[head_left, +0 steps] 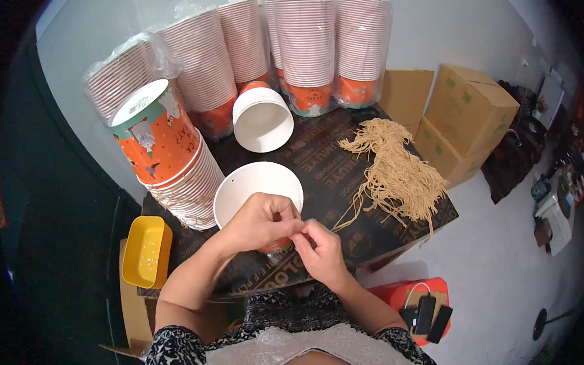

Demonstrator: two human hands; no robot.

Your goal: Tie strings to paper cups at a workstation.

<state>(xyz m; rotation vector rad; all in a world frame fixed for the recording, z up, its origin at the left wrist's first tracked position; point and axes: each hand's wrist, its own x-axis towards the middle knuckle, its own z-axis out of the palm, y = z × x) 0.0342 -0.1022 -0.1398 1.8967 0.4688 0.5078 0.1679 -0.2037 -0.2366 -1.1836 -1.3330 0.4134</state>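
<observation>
Hands centre frame: my left hand point(258, 222) and right hand point(318, 246) pinch a cord at the cup point(257, 187) rim; cord pile point(398, 172) right, mostly unused.

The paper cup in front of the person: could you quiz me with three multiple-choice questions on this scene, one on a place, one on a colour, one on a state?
1. Where does the pile of tan strings lie?
A. right of the paper cup
B. in the yellow tray
C. on the floor

2. What colour is the cup's inside?
A. black
B. white
C. green

3. How are the left hand and right hand?
A. far apart
B. flat on the table
C. fingertips meeting at the cup's rim

Answers: 1 A, the strings spread over the dark tabletop at right. 2 B, its open mouth shows white. 3 C, both pinch together there.
</observation>
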